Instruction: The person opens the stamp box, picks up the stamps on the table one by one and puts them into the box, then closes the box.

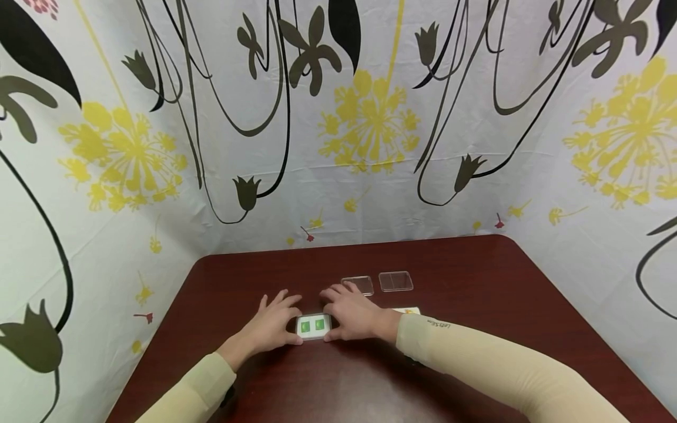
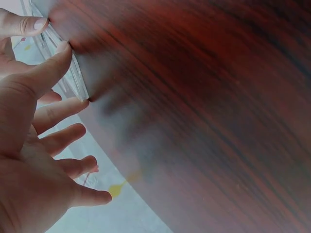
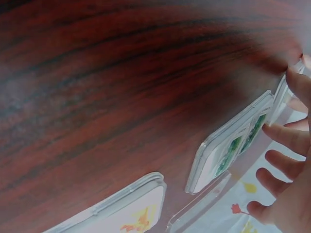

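Note:
A small flat clear case (image 1: 314, 330) holding a white card with two green pictures lies between my hands on the dark red table. My left hand (image 1: 271, 322) grips its left end, thumb at the near edge and index finger at the far corner, other fingers spread. My right hand (image 1: 350, 313) grips the right end between thumb and index finger. Beside the right hand, in the right wrist view, lies another case with green pictures (image 3: 231, 150). In the left wrist view the gripped case (image 2: 77, 77) shows edge-on.
Two clear empty-looking plastic cases or lids, a left one (image 1: 364, 286) and a right one (image 1: 395, 281), lie beyond my right hand. A case with an orange picture (image 3: 141, 213) lies farther right, partly behind my right forearm in the head view. Patterned cloth (image 1: 359, 200) hangs behind the table.

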Action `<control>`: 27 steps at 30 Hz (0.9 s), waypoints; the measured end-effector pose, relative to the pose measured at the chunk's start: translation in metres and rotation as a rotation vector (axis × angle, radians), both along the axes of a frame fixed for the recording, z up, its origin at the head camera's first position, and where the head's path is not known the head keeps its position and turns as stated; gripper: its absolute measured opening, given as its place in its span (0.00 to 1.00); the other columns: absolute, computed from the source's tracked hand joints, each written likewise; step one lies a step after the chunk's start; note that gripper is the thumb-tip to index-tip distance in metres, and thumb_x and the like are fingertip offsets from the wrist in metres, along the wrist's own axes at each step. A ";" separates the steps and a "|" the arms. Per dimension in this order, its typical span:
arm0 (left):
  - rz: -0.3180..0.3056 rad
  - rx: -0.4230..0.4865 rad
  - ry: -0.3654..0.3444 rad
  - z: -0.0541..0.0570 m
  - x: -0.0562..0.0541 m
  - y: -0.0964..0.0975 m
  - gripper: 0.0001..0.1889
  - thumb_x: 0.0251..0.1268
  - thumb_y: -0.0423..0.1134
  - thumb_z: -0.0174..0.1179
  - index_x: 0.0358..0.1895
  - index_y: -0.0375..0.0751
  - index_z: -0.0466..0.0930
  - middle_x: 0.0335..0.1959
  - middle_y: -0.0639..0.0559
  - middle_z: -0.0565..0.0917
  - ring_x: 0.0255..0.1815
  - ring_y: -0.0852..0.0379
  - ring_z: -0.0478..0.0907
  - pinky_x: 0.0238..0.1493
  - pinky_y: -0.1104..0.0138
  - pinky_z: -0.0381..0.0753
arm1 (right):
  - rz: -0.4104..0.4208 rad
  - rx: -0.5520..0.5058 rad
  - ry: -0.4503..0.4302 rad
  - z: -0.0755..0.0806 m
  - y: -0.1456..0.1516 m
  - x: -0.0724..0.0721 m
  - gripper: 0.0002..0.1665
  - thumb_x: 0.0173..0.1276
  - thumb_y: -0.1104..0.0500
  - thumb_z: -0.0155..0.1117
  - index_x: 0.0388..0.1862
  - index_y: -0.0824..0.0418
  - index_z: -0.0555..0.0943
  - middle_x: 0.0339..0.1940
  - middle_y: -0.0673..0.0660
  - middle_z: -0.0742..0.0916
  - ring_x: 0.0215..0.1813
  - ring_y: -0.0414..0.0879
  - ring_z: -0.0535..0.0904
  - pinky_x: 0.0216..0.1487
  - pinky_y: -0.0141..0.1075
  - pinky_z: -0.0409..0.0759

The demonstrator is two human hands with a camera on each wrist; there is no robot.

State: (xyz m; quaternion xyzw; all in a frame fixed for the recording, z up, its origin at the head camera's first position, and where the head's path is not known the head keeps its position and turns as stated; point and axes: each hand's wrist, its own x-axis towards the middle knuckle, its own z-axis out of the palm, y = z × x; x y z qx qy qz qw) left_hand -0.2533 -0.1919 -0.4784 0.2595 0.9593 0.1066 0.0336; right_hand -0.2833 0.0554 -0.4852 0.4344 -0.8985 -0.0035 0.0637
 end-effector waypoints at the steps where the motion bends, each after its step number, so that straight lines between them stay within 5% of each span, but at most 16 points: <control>1: 0.003 0.003 0.001 0.000 0.000 0.001 0.25 0.53 0.56 0.75 0.53 0.48 0.86 0.73 0.48 0.70 0.78 0.37 0.53 0.65 0.28 0.49 | -0.001 -0.002 -0.003 0.000 0.000 0.000 0.30 0.58 0.26 0.67 0.45 0.46 0.87 0.67 0.52 0.77 0.70 0.50 0.68 0.70 0.60 0.60; 17: 0.072 0.028 -0.060 0.003 0.003 0.005 0.28 0.52 0.54 0.77 0.55 0.45 0.86 0.71 0.44 0.71 0.76 0.35 0.57 0.64 0.27 0.51 | -0.062 0.004 -0.050 -0.002 -0.004 0.003 0.31 0.58 0.27 0.69 0.47 0.48 0.88 0.66 0.52 0.77 0.69 0.49 0.69 0.68 0.59 0.63; 27: 0.102 0.042 -0.104 0.003 0.008 0.007 0.34 0.56 0.53 0.75 0.64 0.40 0.80 0.72 0.41 0.70 0.76 0.34 0.57 0.64 0.27 0.50 | -0.055 0.043 0.004 -0.002 -0.002 0.003 0.37 0.58 0.24 0.65 0.53 0.49 0.87 0.70 0.52 0.74 0.70 0.50 0.67 0.71 0.61 0.58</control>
